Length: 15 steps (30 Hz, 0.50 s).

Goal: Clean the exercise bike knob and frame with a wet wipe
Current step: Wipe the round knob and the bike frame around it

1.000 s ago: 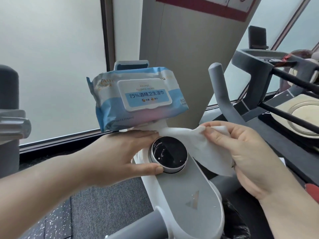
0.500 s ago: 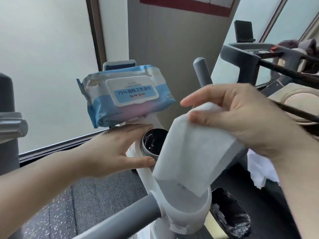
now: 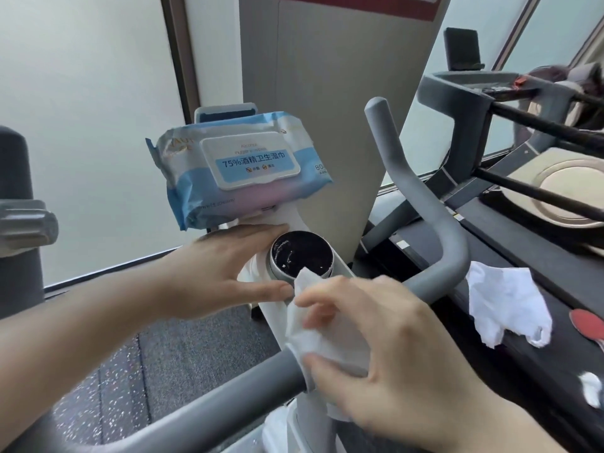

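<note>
We see the knob (image 3: 301, 258) on the white frame (image 3: 277, 317), below the wipe pack (image 3: 238, 173). Our right hand (image 3: 389, 348) pinches a wipe (image 3: 322, 335) touching its lower rim; our left hand (image 3: 209, 273), fingers straight, cups its left side.

**Wet wipe at the knob's lower edge**

The round knob with a silver rim and glossy black face (image 3: 302, 256) sits on top of the white exercise bike frame (image 3: 277, 313), its face tilted up toward the camera and flecked with pale specks. The folded white wet wipe (image 3: 322, 335) is pinched in the right hand (image 3: 385, 354); above that grip its top corner laps onto the knob's lower right rim, and the rest drapes down over the white frame. The left hand (image 3: 222, 273) cups the knob's left side, with fingers above the knob and the thumb below it.
</note>
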Each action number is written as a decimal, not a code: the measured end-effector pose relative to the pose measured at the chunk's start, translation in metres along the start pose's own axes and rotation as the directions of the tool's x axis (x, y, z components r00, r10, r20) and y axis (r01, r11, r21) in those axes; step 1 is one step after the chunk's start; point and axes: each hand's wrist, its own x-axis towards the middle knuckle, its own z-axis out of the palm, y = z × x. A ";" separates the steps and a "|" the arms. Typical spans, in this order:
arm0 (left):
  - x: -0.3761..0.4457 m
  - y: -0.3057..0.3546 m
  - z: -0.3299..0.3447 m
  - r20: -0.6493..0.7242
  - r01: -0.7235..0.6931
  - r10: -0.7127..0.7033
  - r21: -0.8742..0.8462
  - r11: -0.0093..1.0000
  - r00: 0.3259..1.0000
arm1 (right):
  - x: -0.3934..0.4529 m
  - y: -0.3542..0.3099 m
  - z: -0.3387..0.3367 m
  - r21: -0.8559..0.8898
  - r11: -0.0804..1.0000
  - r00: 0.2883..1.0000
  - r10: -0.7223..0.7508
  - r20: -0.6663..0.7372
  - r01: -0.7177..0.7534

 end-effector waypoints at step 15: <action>0.001 0.000 0.002 -0.022 -0.026 0.026 -0.016 1.000 0.999 | 0.012 0.034 -0.011 0.478 0.805 0.813 0.516 -0.271 -0.352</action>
